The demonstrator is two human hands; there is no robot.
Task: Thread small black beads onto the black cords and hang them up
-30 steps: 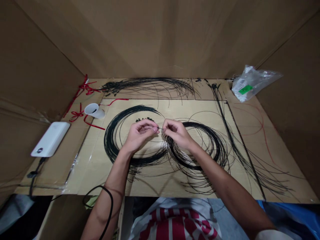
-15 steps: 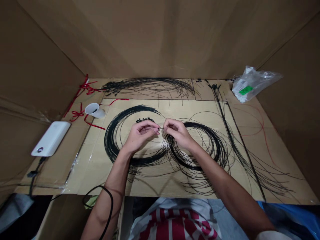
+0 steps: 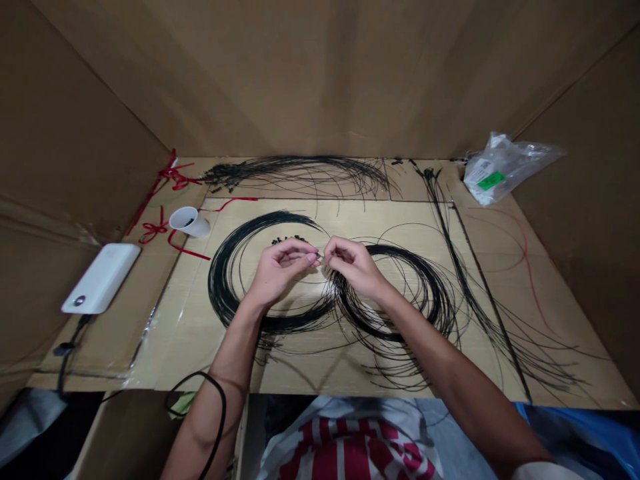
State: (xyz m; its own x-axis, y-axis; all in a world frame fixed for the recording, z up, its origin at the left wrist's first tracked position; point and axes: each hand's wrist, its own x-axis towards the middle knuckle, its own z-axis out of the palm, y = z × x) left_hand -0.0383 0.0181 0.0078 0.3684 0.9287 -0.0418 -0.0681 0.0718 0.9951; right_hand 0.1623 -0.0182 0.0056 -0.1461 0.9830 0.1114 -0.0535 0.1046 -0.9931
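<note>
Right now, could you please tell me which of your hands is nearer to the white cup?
Left. The left hand is right of the white cup, over the left coil of black wire; the right hand lies farther right, its fingertips meeting the left's.

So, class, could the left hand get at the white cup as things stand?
Probably yes: the cup sits left of the left hand, with only the flat wire coil between. The hand is busy pinching a wire end, though.

White power bank (image 3: 101, 277), cup (image 3: 189, 221) — plastic bag (image 3: 503, 167)
</note>
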